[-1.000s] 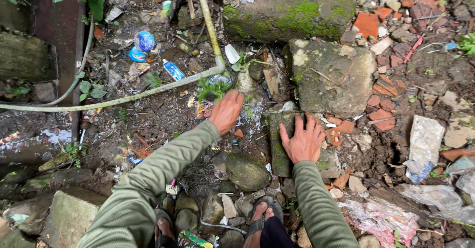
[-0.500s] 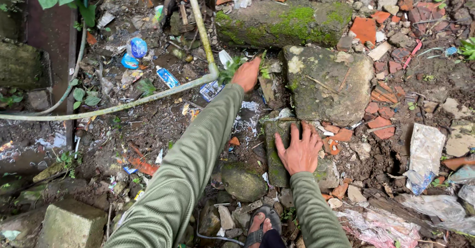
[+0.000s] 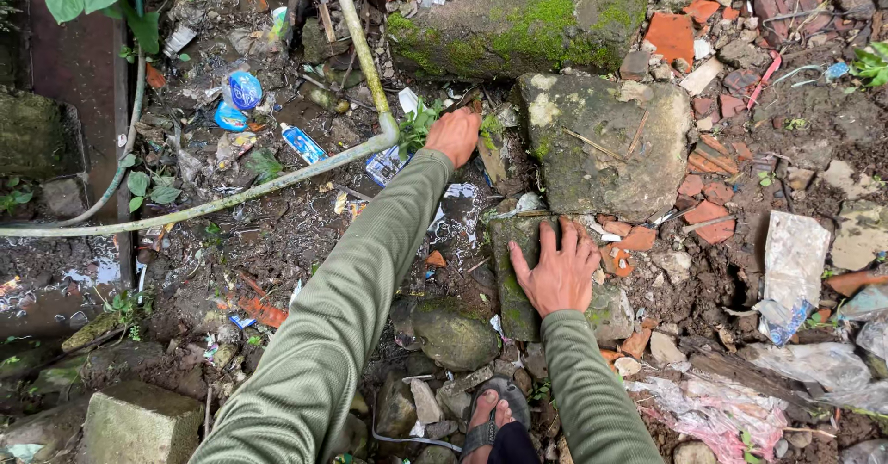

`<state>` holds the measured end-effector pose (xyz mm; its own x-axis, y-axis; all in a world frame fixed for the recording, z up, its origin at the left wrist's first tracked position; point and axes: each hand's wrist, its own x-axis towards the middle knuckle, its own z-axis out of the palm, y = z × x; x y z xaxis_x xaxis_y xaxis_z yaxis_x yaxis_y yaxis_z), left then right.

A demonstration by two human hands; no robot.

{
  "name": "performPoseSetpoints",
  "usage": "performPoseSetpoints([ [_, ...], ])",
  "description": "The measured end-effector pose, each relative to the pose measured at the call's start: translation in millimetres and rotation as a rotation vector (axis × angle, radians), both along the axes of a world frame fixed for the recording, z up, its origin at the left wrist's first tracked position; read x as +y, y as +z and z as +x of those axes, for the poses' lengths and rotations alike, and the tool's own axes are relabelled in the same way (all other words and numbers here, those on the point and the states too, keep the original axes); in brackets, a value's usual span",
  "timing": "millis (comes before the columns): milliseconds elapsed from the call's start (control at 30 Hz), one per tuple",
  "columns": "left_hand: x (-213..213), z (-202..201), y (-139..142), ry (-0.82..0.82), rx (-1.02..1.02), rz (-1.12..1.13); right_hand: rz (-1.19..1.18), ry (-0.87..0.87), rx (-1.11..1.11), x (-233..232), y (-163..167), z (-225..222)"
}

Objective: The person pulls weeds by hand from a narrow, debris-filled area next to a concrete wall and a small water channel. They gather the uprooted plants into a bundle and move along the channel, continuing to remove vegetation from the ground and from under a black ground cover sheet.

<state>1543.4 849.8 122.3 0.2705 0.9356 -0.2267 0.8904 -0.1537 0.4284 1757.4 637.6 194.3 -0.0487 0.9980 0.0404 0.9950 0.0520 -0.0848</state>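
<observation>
- The ground [image 3: 277, 242] under me is wet, dark mud strewn with rubble, wrappers and stones from edge to edge.
- A long mossy concrete block [image 3: 518, 29] lies across the far edge of the ground, green on top.
- Just in front of it sits a big grey stone [image 3: 606, 145], wider than both my hands.
- A pale green pipe [image 3: 231, 196] runs in from the left edge, bends at an elbow near the middle, and goes up toward the far edge.
- A crumpled sheet of clear plastic [image 3: 791, 265] lies toward the right edge, well apart from my hands.
- Broken red brick pieces [image 3: 703, 214] are scattered between the big grey stone and the plastic.
- A mossy flat stone [image 3: 518, 279] lies near the middle; my right hand [image 3: 560, 274] rests on it palm down, fingers spread and gripping nothing.
- My left hand [image 3: 453, 136] is stretched far forward, its fingers curled and closed on a small green weed [image 3: 418, 123] that grows just beside the pipe's elbow and the left side of the big grey stone.
- My hands are well apart, the left much farther out than the right.
- A blue and white wrapper [image 3: 242, 89] lies toward the far left corner, beyond the pipe.
- My foot in a sandal [image 3: 490, 418] shows at the near edge.
</observation>
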Motion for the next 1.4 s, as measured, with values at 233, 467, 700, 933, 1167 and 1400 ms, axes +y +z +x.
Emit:
performPoseSetpoints([
  [233, -12, -9, 1, 0.038, 0.013, 0.072, 0.027, -0.004, 0.022, -1, -2, 1],
  [467, -42, -84, 46, 0.052, -0.155, 0.296, 0.008, -0.009, 0.01, -2, -7, 1],
  [700, -140, -126, 111, 0.061, -0.242, 0.212, 0.052, 0.032, 0.023, -3, -9, 3],
  [933, -223, -134, 136, -0.059, -0.111, 0.201, 0.124, 0.079, 0.142, -5, -5, 2],
  [1167, -264, -113, 128, -0.194, -0.13, 0.145, 0.203, 0.044, 0.558, -20, 16, -11],
  [1400, -284, -87, 126, -0.334, -0.115, 0.284, -0.608, -0.004, 1.06, -54, 39, -61],
])
